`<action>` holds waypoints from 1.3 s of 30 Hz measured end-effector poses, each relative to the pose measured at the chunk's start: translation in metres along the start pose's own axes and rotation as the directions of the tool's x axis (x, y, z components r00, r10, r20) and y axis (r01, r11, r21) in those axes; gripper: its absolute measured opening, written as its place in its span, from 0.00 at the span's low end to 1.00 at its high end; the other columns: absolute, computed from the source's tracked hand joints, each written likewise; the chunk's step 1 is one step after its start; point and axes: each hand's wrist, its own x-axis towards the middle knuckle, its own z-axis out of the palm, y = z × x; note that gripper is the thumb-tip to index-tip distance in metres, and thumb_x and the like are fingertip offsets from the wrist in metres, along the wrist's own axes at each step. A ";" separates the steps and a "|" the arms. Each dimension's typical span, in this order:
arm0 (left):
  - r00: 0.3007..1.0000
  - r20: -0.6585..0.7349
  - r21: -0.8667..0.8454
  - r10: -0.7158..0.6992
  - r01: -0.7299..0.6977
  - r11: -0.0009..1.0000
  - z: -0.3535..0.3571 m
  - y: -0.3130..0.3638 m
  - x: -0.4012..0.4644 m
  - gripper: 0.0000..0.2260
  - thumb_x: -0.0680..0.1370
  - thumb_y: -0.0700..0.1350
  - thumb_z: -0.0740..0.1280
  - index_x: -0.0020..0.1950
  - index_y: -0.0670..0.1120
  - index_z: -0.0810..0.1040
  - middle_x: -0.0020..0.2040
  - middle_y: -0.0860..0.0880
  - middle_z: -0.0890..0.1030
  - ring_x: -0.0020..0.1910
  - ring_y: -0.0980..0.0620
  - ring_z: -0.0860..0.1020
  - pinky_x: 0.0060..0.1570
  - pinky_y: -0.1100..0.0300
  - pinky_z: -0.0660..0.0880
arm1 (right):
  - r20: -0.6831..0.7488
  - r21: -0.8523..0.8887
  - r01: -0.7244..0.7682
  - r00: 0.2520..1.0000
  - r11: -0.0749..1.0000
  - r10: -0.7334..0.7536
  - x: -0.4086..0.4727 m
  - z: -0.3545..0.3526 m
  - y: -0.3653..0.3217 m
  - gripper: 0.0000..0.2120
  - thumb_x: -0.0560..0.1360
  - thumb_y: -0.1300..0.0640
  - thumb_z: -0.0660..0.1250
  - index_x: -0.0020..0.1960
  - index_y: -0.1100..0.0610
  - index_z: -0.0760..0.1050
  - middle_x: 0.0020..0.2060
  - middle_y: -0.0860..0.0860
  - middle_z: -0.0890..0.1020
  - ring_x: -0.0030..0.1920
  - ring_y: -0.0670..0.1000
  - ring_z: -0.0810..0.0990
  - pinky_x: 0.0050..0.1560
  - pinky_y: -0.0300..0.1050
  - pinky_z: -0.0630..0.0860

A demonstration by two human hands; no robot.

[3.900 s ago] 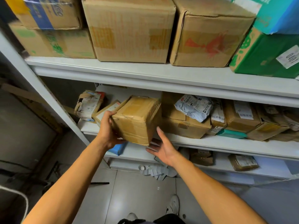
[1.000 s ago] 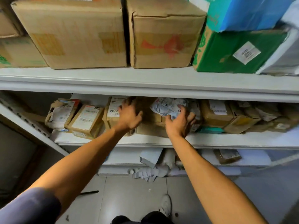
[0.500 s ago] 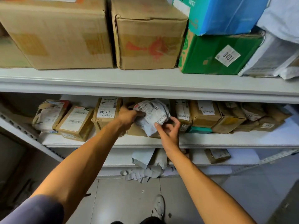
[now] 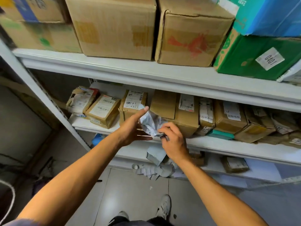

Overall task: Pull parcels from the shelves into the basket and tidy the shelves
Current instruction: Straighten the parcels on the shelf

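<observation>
A crumpled grey-white plastic mailer bag [image 4: 150,123] hangs in front of the middle shelf [image 4: 219,146]. My right hand [image 4: 173,141] pinches its lower edge with curled fingers. My left hand [image 4: 132,128] is beside the bag with fingers stretched out, the fingertips touching its upper left corner. Behind it on the middle shelf stand small brown parcels: a labelled box [image 4: 132,106], a larger carton [image 4: 175,113] and several more to the right. No basket shows in this view.
Big cartons [image 4: 114,25], a green box [image 4: 254,57] and a blue box [image 4: 268,15] fill the top shelf. More mailers [image 4: 156,162] lie on the lowest shelf and the floor. A slanted shelf post [image 4: 40,95] stands at left. My shoe [image 4: 164,207] is on the tiled floor.
The grey mailer came off the carton and out in front of the shelf. My right hand shifted to its lower edge; my left hand opened beside it.
</observation>
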 end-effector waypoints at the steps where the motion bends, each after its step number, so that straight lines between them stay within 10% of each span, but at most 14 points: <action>1: 1.000 -0.023 0.004 0.017 -0.017 1.000 -0.003 -0.004 0.002 0.29 0.69 0.57 0.78 0.63 0.42 0.79 0.56 0.36 0.84 0.50 0.40 0.84 0.52 0.46 0.82 | 0.032 -0.043 0.135 0.991 0.990 -0.134 -0.003 0.005 -0.005 0.13 0.67 0.75 0.68 0.46 0.62 0.84 0.45 0.55 0.81 0.47 0.51 0.77 0.46 0.45 0.77; 5: 0.978 -0.196 -0.139 0.072 -0.101 0.985 -0.027 -0.019 0.004 0.24 0.70 0.29 0.71 0.66 0.38 0.77 0.56 0.37 0.84 0.54 0.36 0.84 0.58 0.39 0.79 | 0.198 -0.129 0.275 0.949 0.953 -0.247 -0.019 0.016 -0.013 0.15 0.70 0.56 0.75 0.57 0.55 0.82 0.54 0.51 0.77 0.51 0.53 0.78 0.45 0.49 0.78; 9: 0.980 -0.106 -0.207 0.169 -0.188 0.960 -0.050 -0.023 -0.002 0.25 0.72 0.24 0.66 0.67 0.40 0.78 0.60 0.39 0.83 0.60 0.38 0.81 0.57 0.46 0.80 | 0.157 -0.014 -0.070 0.985 0.997 0.071 -0.024 0.014 -0.022 0.32 0.72 0.39 0.72 0.69 0.54 0.71 0.60 0.49 0.67 0.54 0.47 0.73 0.51 0.43 0.78; 12: 0.909 -0.062 0.077 0.411 -0.406 0.910 -0.062 -0.028 -0.009 0.20 0.74 0.27 0.67 0.62 0.45 0.82 0.59 0.43 0.84 0.61 0.42 0.81 0.57 0.52 0.80 | 0.304 0.034 -0.400 0.877 0.916 0.372 -0.014 0.018 -0.024 0.44 0.69 0.32 0.70 0.78 0.46 0.56 0.63 0.48 0.68 0.50 0.46 0.77 0.49 0.46 0.80; 14: 0.818 -0.014 0.283 0.575 -0.548 0.787 -0.070 -0.031 -0.016 0.12 0.76 0.33 0.70 0.52 0.49 0.86 0.61 0.48 0.82 0.63 0.46 0.79 0.63 0.50 0.78 | 0.508 0.345 -0.720 0.682 0.602 0.525 -0.006 0.019 -0.028 0.53 0.64 0.33 0.75 0.80 0.44 0.53 0.63 0.54 0.77 0.48 0.53 0.83 0.46 0.51 0.83; 16: 0.708 0.118 0.465 0.696 -0.659 0.591 -0.076 -0.031 -0.024 0.04 0.73 0.47 0.75 0.46 0.56 0.86 0.67 0.51 0.77 0.68 0.47 0.73 0.67 0.46 0.73 | 0.716 0.565 -0.824 0.515 0.042 0.471 0.001 0.020 -0.032 0.52 0.61 0.35 0.79 0.77 0.53 0.64 0.62 0.62 0.80 0.50 0.60 0.85 0.43 0.52 0.84; 18: 0.617 0.259 0.668 0.743 -0.670 0.323 -0.083 -0.032 -0.029 0.08 0.70 0.60 0.75 0.46 0.60 0.86 0.72 0.51 0.72 0.73 0.44 0.67 0.69 0.43 0.67 | 0.771 0.575 -0.803 0.466 -0.157 0.434 0.006 0.021 -0.040 0.36 0.65 0.37 0.76 0.65 0.59 0.76 0.59 0.62 0.83 0.52 0.58 0.85 0.45 0.51 0.84; 21: 0.617 0.181 0.738 0.766 -0.600 0.309 -0.096 -0.037 -0.031 0.19 0.72 0.59 0.73 0.62 0.57 0.83 0.78 0.49 0.63 0.77 0.45 0.62 0.74 0.46 0.64 | 0.660 0.590 -0.803 0.536 0.077 0.526 0.011 0.030 -0.047 0.07 0.74 0.62 0.74 0.49 0.57 0.78 0.49 0.57 0.83 0.46 0.52 0.84 0.43 0.43 0.82; 25: 0.913 -0.245 0.038 0.327 -0.328 0.944 -0.096 -0.034 -0.042 0.21 0.83 0.44 0.61 0.77 0.53 0.68 0.64 0.44 0.78 0.60 0.42 0.80 0.61 0.41 0.78 | 0.503 0.594 -0.729 0.668 0.342 0.549 0.015 0.042 -0.049 0.12 0.72 0.72 0.74 0.45 0.56 0.79 0.45 0.49 0.85 0.48 0.51 0.85 0.47 0.46 0.83; 28: 0.967 -0.159 -0.003 0.198 -0.201 0.980 -0.103 -0.032 -0.054 0.16 0.82 0.43 0.66 0.70 0.44 0.73 0.57 0.39 0.84 0.55 0.38 0.83 0.52 0.44 0.82 | 0.527 0.596 -0.710 0.699 0.375 0.484 0.020 0.052 -0.054 0.14 0.72 0.73 0.73 0.49 0.55 0.81 0.49 0.49 0.85 0.52 0.53 0.85 0.50 0.47 0.84; 33: 0.869 -0.429 -0.056 0.246 -0.297 0.953 -0.144 -0.001 -0.042 0.13 0.81 0.36 0.66 0.65 0.46 0.77 0.57 0.41 0.84 0.54 0.42 0.85 0.46 0.51 0.84 | 0.537 0.518 -0.664 0.743 0.539 0.399 0.026 0.077 -0.062 0.24 0.74 0.63 0.75 0.63 0.41 0.77 0.69 0.45 0.73 0.63 0.45 0.79 0.62 0.42 0.78; 39: 0.785 -0.597 -0.036 0.167 -0.234 0.972 -0.200 0.050 0.003 0.09 0.80 0.39 0.68 0.57 0.50 0.80 0.56 0.45 0.83 0.46 0.50 0.83 0.37 0.58 0.81 | 0.548 0.363 -0.731 0.669 0.577 0.503 0.002 0.065 -0.042 0.15 0.76 0.60 0.74 0.58 0.46 0.80 0.53 0.49 0.83 0.49 0.46 0.82 0.56 0.44 0.81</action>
